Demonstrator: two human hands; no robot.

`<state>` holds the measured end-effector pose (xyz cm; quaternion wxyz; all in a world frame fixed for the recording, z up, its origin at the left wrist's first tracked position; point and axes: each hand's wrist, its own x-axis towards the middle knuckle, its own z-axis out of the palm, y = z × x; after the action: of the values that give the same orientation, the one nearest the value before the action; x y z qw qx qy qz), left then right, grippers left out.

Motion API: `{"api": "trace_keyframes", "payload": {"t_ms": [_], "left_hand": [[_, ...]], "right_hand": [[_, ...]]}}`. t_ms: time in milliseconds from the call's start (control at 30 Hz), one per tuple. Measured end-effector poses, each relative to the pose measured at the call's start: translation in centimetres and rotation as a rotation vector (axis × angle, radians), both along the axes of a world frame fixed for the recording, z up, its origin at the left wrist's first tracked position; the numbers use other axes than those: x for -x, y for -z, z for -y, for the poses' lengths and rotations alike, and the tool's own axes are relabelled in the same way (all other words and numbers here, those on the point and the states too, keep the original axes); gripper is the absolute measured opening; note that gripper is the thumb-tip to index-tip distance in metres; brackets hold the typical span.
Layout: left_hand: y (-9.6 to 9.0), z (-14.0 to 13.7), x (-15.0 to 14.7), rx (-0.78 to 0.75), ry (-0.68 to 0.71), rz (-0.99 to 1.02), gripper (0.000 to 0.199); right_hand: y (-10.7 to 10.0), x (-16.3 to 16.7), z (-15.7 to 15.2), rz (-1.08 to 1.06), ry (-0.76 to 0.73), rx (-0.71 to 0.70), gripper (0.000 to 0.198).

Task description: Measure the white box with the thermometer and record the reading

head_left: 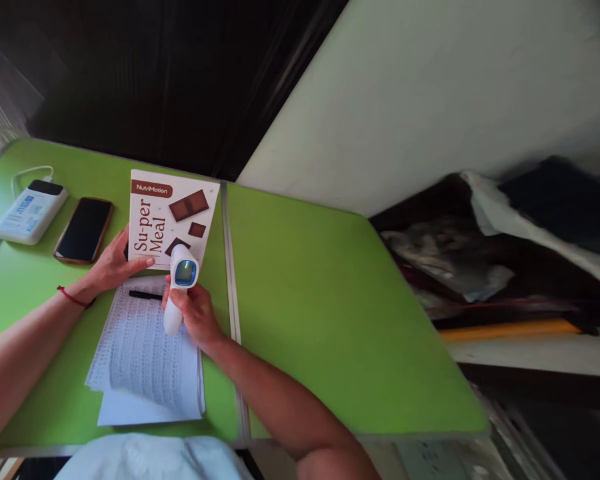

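My left hand (117, 262) grips the lower left corner of a white box (195, 237) printed "NutriMotion Su-per Meal" with pictures of chocolate, its thumb across the front. In my right hand (200, 315) is a white infrared thermometer (173, 313), its blue-rimmed screen (185, 273) facing me. The thermometer's head overlaps the box's lower edge in view; whether they touch I cannot tell. Beneath my hands lie sheets of paper (145, 353) covered in handwriting. A black pen (145, 295) rests on them, its right end hidden behind my right hand.
A smartphone (84, 230) lies left of the box. Beyond it sits a white power bank (31, 212) with a cable (30, 169). The green folding table (340, 320) has a seam right of the papers. Cluttered shelves (510, 267) stand at the right, beside a pale wall (405, 100).
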<state>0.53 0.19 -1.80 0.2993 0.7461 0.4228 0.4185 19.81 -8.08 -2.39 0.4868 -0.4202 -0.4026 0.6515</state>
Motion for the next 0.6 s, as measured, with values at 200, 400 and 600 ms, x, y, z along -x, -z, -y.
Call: {"api": "trace_keyframes", "payload": {"t_ms": [200,400,600], "left_hand": [[0.25,-0.03,0.09,0.021,-0.005,0.002,0.055],[0.35,-0.08,0.08,0.015,-0.005,0.024,0.052],[0.25,-0.09,0.10,0.018,-0.011,0.019,0.055]], "right_hand": [[0.06,0.10,-0.08,0.006,0.013,-0.008,0.032],[-0.07,0.09,0.03,0.022,-0.004,-0.021,0.027],[-0.16,0.06,0.00,0.010,0.012,-0.003,0.029]]}}
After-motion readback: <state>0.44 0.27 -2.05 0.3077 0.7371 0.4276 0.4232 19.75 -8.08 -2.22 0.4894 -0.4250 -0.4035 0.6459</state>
